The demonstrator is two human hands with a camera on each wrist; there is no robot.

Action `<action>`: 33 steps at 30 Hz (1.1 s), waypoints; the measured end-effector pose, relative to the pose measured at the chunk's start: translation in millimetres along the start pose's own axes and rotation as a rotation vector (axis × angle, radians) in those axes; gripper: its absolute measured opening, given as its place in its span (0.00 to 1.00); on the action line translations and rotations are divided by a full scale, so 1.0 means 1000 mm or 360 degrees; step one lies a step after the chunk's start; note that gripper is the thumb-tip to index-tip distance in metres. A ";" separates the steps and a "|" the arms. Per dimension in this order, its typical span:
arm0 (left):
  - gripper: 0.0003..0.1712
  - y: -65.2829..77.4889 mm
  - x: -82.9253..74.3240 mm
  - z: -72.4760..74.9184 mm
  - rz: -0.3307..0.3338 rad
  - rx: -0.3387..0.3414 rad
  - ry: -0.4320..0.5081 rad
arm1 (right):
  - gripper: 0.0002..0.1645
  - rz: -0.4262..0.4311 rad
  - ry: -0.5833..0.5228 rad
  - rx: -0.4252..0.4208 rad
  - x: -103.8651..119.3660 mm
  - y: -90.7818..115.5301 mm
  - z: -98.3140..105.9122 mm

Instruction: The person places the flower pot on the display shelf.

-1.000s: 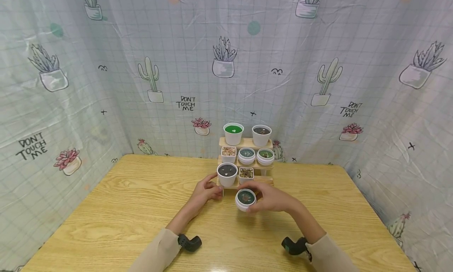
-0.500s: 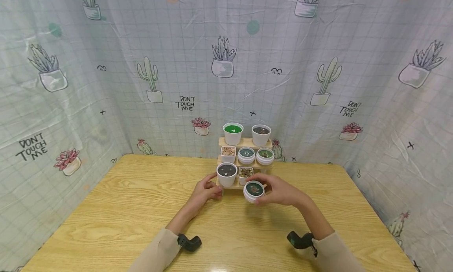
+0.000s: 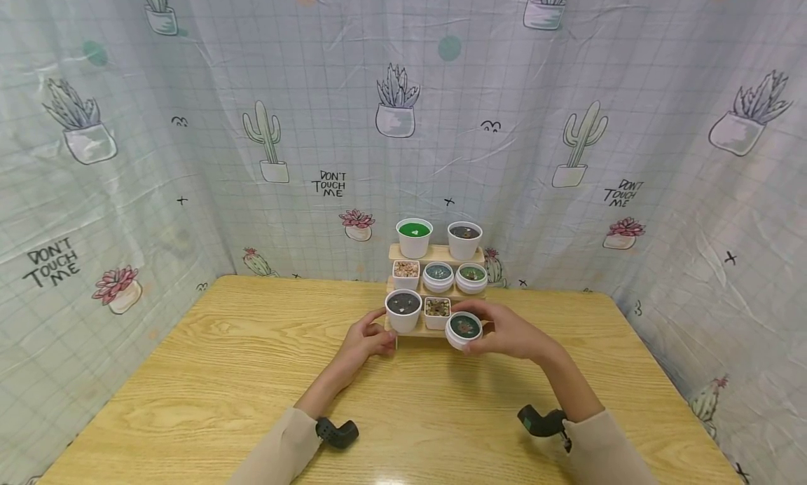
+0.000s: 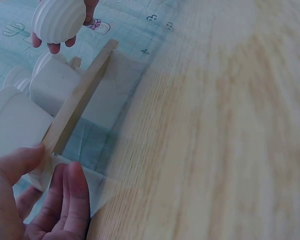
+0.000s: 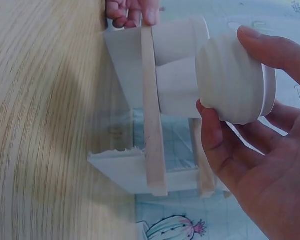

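My right hand (image 3: 509,331) grips a small round white pot (image 3: 464,331) with a dark green, flower-patterned top. The right wrist view shows this pot's ribbed side (image 5: 230,80) between thumb and fingers, apart from the board. It hangs just in front of the right end of the lowest step of a three-step wooden stand (image 3: 410,331). My left hand (image 3: 361,346) pinches the left end of that lowest step; in the left wrist view the thumb lies on the board (image 4: 75,110). A dark-topped white pot (image 3: 403,311) and a square pebble pot (image 3: 437,314) stand on this step.
On the middle step are a square pot (image 3: 406,275) and two round pots, one with a blue top (image 3: 438,277), one green (image 3: 471,278). A green-topped pot (image 3: 414,240) and a dark-topped pot (image 3: 464,241) stand on top. Behind hangs a cactus-print curtain (image 3: 504,155).
My right hand has carried the round pot to the right and up in the head view, toward the lowest step's right end. The left hand has stayed on the stand.
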State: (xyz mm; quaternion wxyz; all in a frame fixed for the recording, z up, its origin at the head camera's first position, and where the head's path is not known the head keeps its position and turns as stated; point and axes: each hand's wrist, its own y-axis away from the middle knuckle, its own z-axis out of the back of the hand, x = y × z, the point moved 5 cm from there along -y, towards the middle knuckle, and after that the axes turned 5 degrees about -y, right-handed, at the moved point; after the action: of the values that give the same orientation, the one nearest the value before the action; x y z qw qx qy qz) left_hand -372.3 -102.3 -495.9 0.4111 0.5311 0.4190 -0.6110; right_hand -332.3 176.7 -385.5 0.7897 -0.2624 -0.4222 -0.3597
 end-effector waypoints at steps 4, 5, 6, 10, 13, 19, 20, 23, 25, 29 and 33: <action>0.42 0.000 0.000 0.000 -0.0001 0.0001 -0.0005 | 0.42 -0.0016 -0.0015 -0.0011 -0.003 0.001 0.003; 0.41 0.000 0.000 0.000 -0.0001 0.0001 -0.0005 | 0.42 -0.0018 -0.0019 -0.0012 -0.004 0.001 0.003; 0.41 0.000 0.000 0.000 -0.0002 0.0001 -0.0003 | 0.42 -0.0022 -0.0022 -0.0014 -0.006 0.001 0.004; 0.41 0.000 0.000 0.000 0.0000 0.0002 0.0003 | 0.41 -0.0023 -0.0032 -0.0033 -0.009 0.001 0.007; 0.41 -0.001 0.000 0.000 0.0004 -0.0003 0.0005 | 0.42 -0.0020 -0.0052 -0.0049 -0.011 0.001 0.008; 0.41 -0.001 0.001 0.000 0.0012 -0.0014 0.0002 | 0.44 -0.0018 -0.0086 -0.0088 -0.014 0.001 0.011; 0.41 -0.001 0.001 0.000 0.0014 -0.0016 -0.0002 | 0.44 -0.0015 -0.0084 -0.0095 -0.014 0.001 0.012; 0.41 -0.001 0.001 0.000 0.0018 -0.0019 -0.0008 | 0.42 -0.0003 -0.0075 -0.0109 -0.015 0.002 0.014; 0.41 -0.001 0.001 0.000 0.0019 -0.0018 -0.0013 | 0.41 0.0003 -0.0075 -0.0112 -0.017 0.002 0.015; 0.41 -0.002 0.001 0.000 0.0018 -0.0015 -0.0012 | 0.41 0.0008 -0.0079 -0.0110 -0.021 0.002 0.016; 0.42 -0.002 0.001 0.000 0.0019 -0.0014 -0.0014 | 0.40 0.0013 -0.0074 -0.0128 -0.024 0.001 0.017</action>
State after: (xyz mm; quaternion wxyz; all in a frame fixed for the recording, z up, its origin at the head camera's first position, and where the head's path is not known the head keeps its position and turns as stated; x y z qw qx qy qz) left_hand -374.3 -101.9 -496.4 0.4189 0.5292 0.4167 -0.6089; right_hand -348.8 198.0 -397.5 0.7699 -0.3040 -0.4245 -0.3669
